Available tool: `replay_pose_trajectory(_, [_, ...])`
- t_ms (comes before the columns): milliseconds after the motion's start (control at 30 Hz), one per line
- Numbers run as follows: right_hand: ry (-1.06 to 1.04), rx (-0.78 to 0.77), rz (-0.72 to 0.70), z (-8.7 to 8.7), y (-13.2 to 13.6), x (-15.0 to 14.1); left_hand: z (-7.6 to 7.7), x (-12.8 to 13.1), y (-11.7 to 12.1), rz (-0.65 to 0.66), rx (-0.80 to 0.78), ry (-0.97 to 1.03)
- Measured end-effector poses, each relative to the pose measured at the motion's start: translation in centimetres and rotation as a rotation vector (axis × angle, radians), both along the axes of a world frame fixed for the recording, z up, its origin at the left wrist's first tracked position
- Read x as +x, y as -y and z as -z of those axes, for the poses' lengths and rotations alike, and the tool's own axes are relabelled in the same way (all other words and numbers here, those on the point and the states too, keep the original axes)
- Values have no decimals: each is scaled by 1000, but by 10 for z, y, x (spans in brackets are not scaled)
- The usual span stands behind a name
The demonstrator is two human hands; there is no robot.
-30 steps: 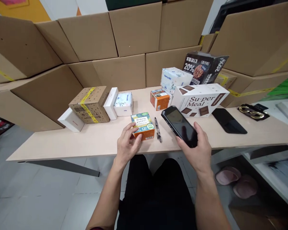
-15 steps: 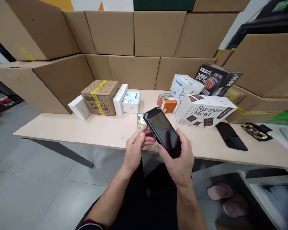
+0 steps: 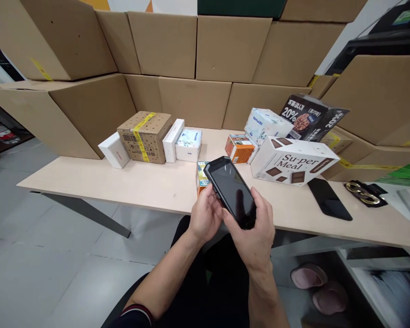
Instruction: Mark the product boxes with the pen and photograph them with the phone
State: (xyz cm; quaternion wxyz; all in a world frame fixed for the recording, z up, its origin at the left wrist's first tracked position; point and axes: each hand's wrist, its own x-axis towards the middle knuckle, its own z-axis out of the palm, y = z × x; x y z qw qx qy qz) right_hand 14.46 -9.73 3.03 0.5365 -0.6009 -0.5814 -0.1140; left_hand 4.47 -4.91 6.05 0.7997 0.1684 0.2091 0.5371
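A black rugged smartphone (image 3: 230, 187) is held tilted above the table's front edge, its dark screen facing up. My right hand (image 3: 254, 232) grips its lower right side, thumb along the bottom edge. Cupped at the lower left side is my left hand (image 3: 205, 216), with curled fingers against the phone; some fingertips are hidden behind it. Just beyond the phone, a small yellow and blue box (image 3: 201, 175) stands on the table, partly covered by phone and hand.
On the table (image 3: 150, 189) at left are a taped cardboard box (image 3: 145, 139), white boxes and a tissue pack (image 3: 188, 145). At right stand an orange box (image 3: 239, 149), a white Su-per Meal box (image 3: 294, 161) and another black phone (image 3: 329, 199). Cardboard walls (image 3: 191, 102) enclose the back.
My left hand has moved right and closed in around the phone's lower left side. The phone is nearly in the same place. The view has shifted slightly.
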Motion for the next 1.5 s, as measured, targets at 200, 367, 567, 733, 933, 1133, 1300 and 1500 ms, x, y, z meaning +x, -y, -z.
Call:
replay_pose_trajectory(200, [0,-11,26,-2,-3,1,-3,3,-6,19,28,14])
replay_pose_trajectory(367, [31,-4,23,-3,-8,4,-7,4,-8,15,27,43])
replay_pose_trajectory(567, [56,2,19,-4,-13,2,-6,2,-12,-8,29,61])
replay_pose_trajectory(733, [55,8,12,-4,-15,0,-2,0,-14,5,40,60])
replay_pose_trajectory(933, [37,7,10,-1,-17,-3,-1,-1,-15,-11,39,28])
replay_pose_trajectory(1133, [18,-5,1,-2,-17,-4,-7,-1,-15,-11,2,5])
replay_pose_trajectory(1300, [23,-5,-5,-1,-17,-2,-7,-1,-14,-38,0,2])
replay_pose_trajectory(1500, [17,-16,22,1,-17,4,1,-3,-9,19,60,-67])
